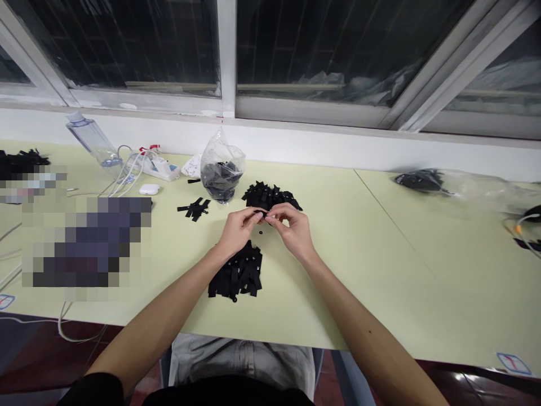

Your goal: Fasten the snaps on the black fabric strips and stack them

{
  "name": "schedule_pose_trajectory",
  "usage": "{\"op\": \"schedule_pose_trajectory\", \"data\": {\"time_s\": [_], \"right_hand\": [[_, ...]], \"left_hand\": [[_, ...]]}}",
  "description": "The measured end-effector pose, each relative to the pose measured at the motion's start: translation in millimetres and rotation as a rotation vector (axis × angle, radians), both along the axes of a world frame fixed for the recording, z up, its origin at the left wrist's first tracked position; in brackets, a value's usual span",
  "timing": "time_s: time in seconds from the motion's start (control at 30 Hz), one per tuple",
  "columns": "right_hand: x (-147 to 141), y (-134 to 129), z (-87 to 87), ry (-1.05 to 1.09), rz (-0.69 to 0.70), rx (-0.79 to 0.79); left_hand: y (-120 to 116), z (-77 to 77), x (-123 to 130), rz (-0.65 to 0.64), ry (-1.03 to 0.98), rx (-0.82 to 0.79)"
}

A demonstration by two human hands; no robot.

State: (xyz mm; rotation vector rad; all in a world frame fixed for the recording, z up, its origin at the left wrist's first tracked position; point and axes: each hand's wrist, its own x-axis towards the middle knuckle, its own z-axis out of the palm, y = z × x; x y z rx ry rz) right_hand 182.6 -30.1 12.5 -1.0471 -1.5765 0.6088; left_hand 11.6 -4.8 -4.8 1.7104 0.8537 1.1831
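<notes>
My left hand and my right hand meet over the middle of the table, thumbs and forefingers pinched together. Between the fingertips is a small black strip, mostly covered by them. Just beyond my hands lies a heap of black strips. Nearer to me, partly behind my left wrist, another pile of black strips shows small white marks. A tiny black ring rests on the table below my fingertips. To the left lies a smaller scatter of black strips.
A see-through plastic bag with black pieces stands behind the piles. Further left are a tilted water bottle, a power strip with cables, a white earbud case and a blurred dark item. Another bag lies at right.
</notes>
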Motion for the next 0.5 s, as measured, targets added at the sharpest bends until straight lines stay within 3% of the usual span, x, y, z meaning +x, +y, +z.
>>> {"op": "schedule_pose_trajectory", "data": {"time_s": [0.5], "right_hand": [[-4.1, -2.3, 2.2, 0.025, -0.079, -0.096]], "left_hand": [[-6.0, 7.1, -0.7, -0.01, 0.063, 0.035]]}}
